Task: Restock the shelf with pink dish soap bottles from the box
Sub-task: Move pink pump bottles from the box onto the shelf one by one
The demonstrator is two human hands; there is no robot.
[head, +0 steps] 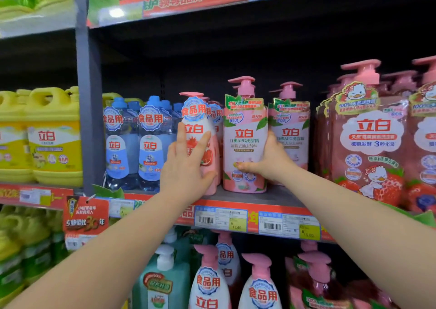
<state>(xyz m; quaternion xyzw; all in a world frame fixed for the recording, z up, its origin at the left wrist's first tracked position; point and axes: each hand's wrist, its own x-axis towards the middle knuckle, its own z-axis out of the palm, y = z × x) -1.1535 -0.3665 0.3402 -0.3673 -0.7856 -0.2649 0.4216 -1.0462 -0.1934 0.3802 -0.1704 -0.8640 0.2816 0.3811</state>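
Observation:
A tall pink pump bottle [245, 129] of dish soap stands upright at the front of the middle shelf [280, 197]. My right hand [269, 157] grips its lower right side, thumb across the front. My left hand [188, 162] rests with straight fingers against a rounder white-and-pink pump bottle [200, 124] just to its left, thumb low on that bottle's right side. Another tall pink bottle [291, 129] stands behind and right of the held one. No box is in view.
Blue bottles [151, 143] and yellow jugs [54, 138] fill the shelf to the left. Large strawberry-pink pump bottles [370, 138] crowd the right. A grey upright post [90, 110] divides the bays. More pump bottles [207, 282] stand on the shelf below, behind price tags [236, 219].

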